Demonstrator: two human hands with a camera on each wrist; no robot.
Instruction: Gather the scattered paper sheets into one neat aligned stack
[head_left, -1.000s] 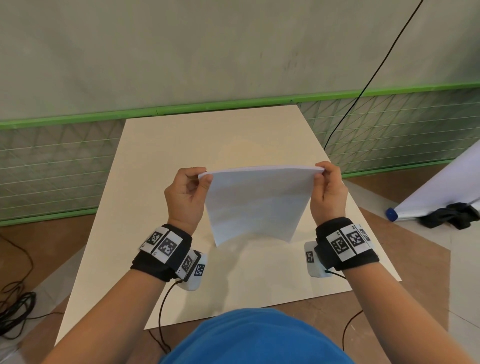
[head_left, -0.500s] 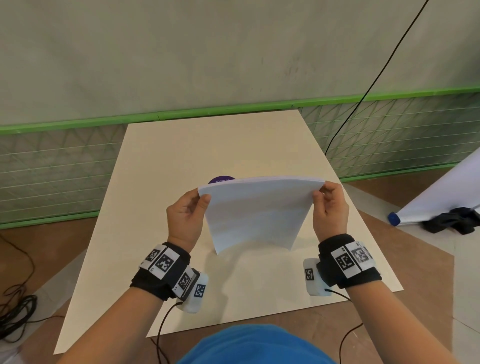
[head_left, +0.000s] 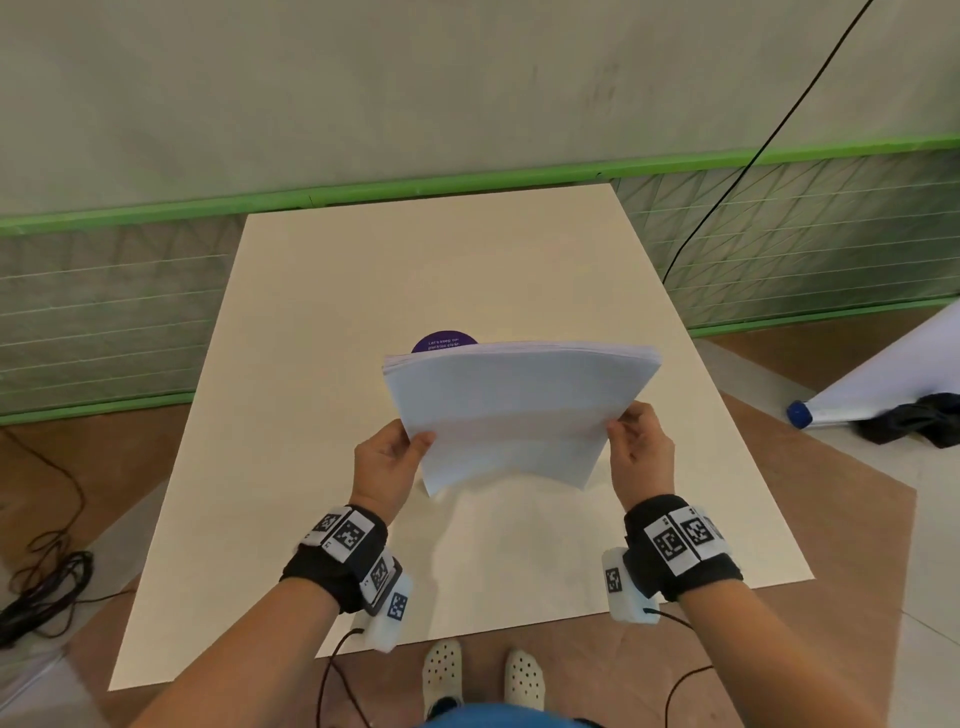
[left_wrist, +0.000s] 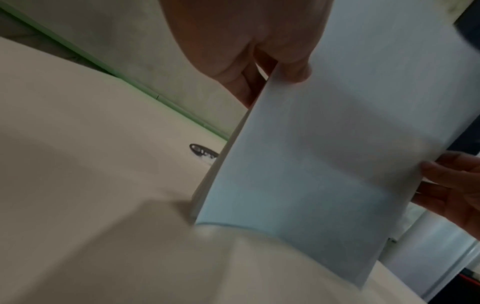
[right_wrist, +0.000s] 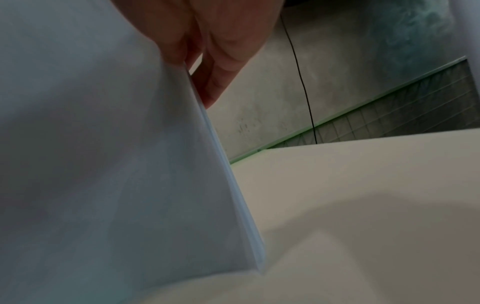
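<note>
While the left hand (head_left: 387, 462) pinches the left edge of the paper stack (head_left: 514, 410), thumb on the near face, the sheets stand tilted with their lower edge on or just over the bench (head_left: 322, 322), likely so they can be squared up. A purple sticker (head_left: 444, 340) peeks out behind the top edge. On the far side the right hand (head_left: 641, 452) grips the opposite edge the same way, keeping the pile from fanning.
</note>
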